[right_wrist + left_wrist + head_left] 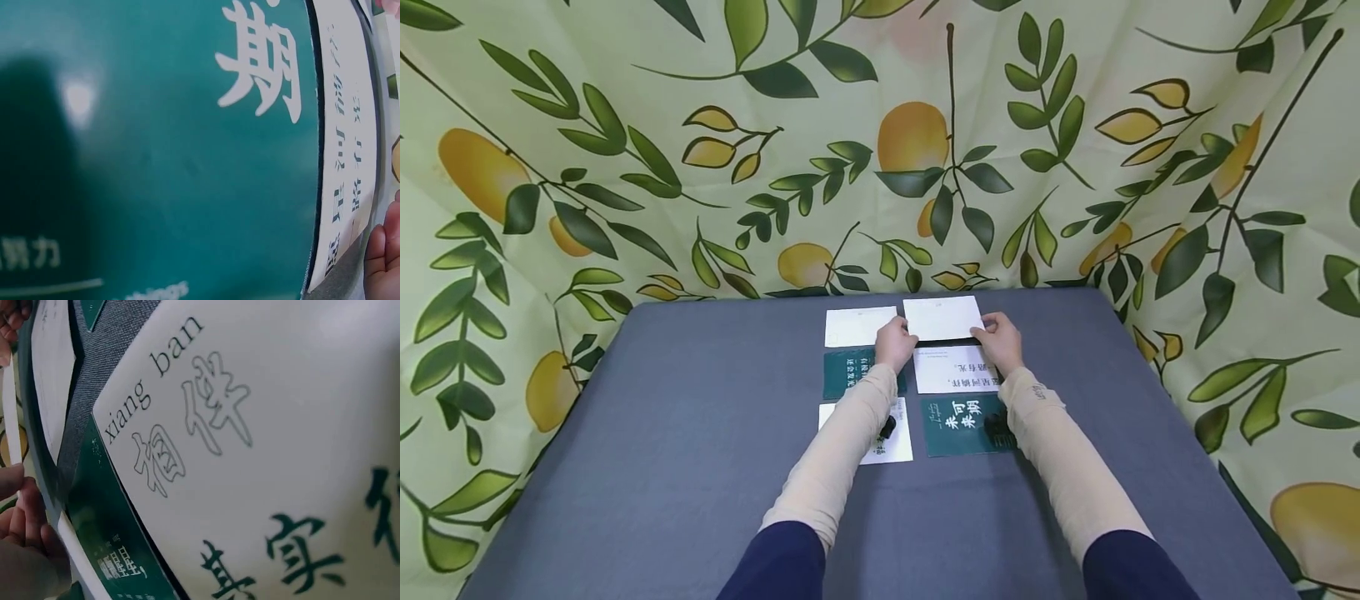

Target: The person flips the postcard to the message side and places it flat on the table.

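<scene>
A white card [943, 318] is at the far end of the right column, its near edge a little above the table. My left hand [897, 342] pinches its near left corner, and my right hand [1000, 340] pinches the near right corner. In the left wrist view my left hand [25, 544] appears at the left edge, holding the card's thin edge. The right wrist view shows part of my right hand [382, 253] at the right edge. Just below the held card lies a white card with dark writing [955, 371], partly covered by my right hand.
The left column has a white card [857, 325], a green card [844, 372] and a white card with green writing [898, 446], partly hidden by my left arm. Nearest on the right lies a green card [955, 437]. A patterned curtain [835, 208] hangs behind the grey table [700, 433].
</scene>
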A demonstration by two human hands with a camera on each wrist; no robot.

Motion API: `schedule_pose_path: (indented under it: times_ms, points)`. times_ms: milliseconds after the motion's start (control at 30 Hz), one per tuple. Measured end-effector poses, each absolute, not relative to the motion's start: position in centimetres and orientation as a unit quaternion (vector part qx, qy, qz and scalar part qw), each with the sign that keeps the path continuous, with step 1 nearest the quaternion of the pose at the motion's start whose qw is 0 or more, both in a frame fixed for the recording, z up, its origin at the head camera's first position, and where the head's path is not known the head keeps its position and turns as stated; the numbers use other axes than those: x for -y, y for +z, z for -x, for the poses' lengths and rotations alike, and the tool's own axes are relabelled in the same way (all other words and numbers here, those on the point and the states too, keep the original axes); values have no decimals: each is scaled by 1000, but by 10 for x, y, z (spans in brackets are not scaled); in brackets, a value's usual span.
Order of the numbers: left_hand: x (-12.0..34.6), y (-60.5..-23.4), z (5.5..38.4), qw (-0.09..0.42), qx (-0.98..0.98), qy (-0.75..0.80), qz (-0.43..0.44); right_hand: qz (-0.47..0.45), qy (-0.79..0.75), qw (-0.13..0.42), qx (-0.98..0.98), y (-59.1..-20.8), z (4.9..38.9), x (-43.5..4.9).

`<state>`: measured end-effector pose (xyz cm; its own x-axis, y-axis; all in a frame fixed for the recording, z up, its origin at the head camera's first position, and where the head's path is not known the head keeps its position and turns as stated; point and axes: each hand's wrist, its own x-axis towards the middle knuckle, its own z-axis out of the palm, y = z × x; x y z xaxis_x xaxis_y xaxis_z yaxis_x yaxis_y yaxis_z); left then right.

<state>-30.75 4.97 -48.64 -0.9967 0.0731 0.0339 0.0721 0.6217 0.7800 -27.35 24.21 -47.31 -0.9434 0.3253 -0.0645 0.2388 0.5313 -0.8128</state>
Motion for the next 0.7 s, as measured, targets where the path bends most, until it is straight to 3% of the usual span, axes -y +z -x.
schedule_pose_path:
  times_ms: [167, 267, 700]
  points:
    - [-58, -491, 315, -25, -950, 305, -57, 153, 438, 23, 885, -479, 277, -243]
    - [-63, -472, 298, -23, -964, 260, -48, 152, 429, 18, 890, -482, 278, -242]
    - [-70, -469, 289, -29, -975, 216, -35, 160, 414, 5, 896, -491, 281, -243]
